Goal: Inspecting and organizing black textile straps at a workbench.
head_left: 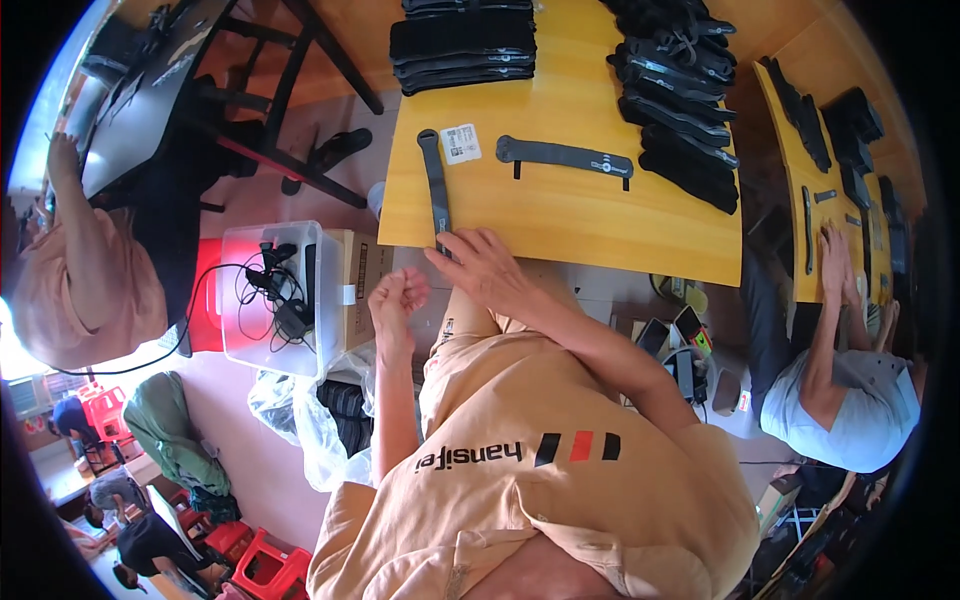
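Observation:
My right hand (485, 270) reaches over the table's near edge, fingers stretched out, its fingertips on the lower end of a dark grey strap (433, 170). The strap lies lengthwise, with a loop at its far end. Just left of it and below the table edge, my left hand (400, 298) is raised with curled fingers; what they hold, if anything, does not show. A white printed label (461, 143) lies beside the strap's loop. Farther right, a second grey strap (565, 155) lies crosswise, with two short black tabs under it.
The yellow table (560, 225) bears stacked black straps (462, 45) at the back and a row of black bundles (685, 110) on the right. A clear bin of cables (280, 300) stands left of my legs. Co-workers sit at both sides; red stools (268, 565) stand lower left.

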A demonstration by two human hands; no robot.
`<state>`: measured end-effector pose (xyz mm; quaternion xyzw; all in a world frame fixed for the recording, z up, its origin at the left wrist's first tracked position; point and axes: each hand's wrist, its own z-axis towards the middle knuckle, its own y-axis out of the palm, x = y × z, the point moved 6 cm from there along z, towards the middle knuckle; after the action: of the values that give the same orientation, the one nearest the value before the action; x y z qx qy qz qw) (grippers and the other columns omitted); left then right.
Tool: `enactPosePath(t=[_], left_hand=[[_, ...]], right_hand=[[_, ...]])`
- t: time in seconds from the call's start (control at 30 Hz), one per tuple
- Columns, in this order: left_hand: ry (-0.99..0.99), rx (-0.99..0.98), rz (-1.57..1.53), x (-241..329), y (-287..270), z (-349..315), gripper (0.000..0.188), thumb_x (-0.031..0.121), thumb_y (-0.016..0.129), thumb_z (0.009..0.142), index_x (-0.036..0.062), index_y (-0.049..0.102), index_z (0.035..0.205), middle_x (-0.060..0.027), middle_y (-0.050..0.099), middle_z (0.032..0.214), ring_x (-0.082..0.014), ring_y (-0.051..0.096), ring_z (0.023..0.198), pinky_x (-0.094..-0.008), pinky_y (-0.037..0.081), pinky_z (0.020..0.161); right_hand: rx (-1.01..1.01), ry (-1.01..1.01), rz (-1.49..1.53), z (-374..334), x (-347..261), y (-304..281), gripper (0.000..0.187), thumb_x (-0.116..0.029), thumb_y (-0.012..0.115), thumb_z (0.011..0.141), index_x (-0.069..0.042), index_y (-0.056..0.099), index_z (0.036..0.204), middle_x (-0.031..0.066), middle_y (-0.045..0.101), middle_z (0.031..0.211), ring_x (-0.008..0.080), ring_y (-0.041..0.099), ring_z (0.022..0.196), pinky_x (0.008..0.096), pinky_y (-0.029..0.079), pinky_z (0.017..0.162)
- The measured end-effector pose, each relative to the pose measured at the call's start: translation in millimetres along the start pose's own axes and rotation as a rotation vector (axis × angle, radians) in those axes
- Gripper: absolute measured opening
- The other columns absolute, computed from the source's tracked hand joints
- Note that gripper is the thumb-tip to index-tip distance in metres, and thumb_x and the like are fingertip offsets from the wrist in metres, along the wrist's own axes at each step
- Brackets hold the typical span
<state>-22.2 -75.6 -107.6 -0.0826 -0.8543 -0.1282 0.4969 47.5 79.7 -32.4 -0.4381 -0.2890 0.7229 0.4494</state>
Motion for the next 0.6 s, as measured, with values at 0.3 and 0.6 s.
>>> enactPosePath(t=[0.3,0.6], left_hand=[[-0.229,-0.502,-0.548,21.0,85.5,-32.2,0.035,0.028,0.048,0.096,-0.002,0.058,0.112,-0.0085,0.064,0.097,-0.0134,0.061,0.09,-0.0258,0.049,0.078],[-0.167,-0.573,-0.469,41.9,115.8,-49.4,0.026,0.016,0.056,0.093,-0.0006,0.059,0.113,-0.0071,0.065,0.098,-0.0115,0.065,0.083,-0.0244,0.054,0.073]], right_hand=[[0.173,0.157,0.448,-8.7,-5.7,-47.9,0.038,-0.003,0.07,0.072,-0.004,0.063,0.109,0.0125,0.056,0.107,0.0276,0.058,0.091,0.0339,0.048,0.079],[0.384,0.256,0.496,-23.9,-3.1,-108.6,0.027,0.004,0.071,0.066,-0.002,0.068,0.092,0.0099,0.063,0.091,0.0262,0.06,0.083,0.0342,0.05,0.071]])
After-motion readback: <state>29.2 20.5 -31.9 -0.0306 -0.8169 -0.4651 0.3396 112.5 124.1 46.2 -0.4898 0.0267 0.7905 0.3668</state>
